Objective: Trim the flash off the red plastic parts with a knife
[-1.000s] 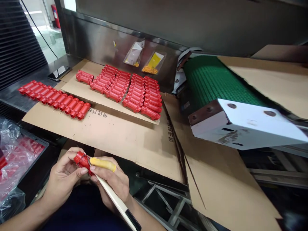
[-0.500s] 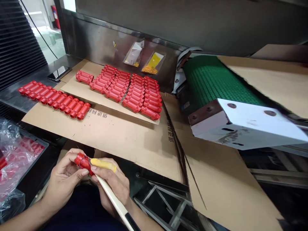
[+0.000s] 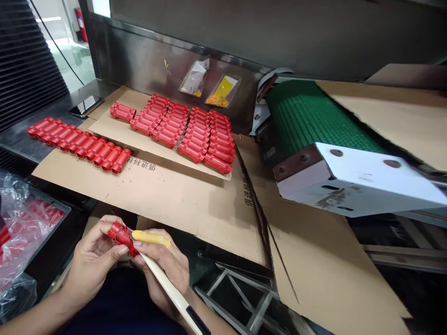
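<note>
My left hand (image 3: 96,258) is closed around a short red ribbed plastic tube (image 3: 120,232), tilted above my lap. In my right hand (image 3: 167,263) is a long, slim cream-handled tool (image 3: 167,284) with a black section near its lower end. Its working tip meets the right end of the tube, and fingers hide it, so its exact kind is not visible. A yellow finger cot (image 3: 152,237) covers the index finger of this hand, which lies along the tube's end. The thumb presses on the handle, while lower fingers touch the tube from below.
Red tubes (image 3: 167,132) lie in rows on a cardboard sheet (image 3: 209,221), with another row (image 3: 80,143) to the left. A green conveyor belt (image 3: 314,116) with a white metal end (image 3: 363,181) stands right. A plastic-lined crate (image 3: 64,209) is at left; a phone (image 3: 86,106) lies behind.
My right hand and the cream-handled tool have shifted slightly to the right. My left hand and the red tube stay in nearly the same place.
</note>
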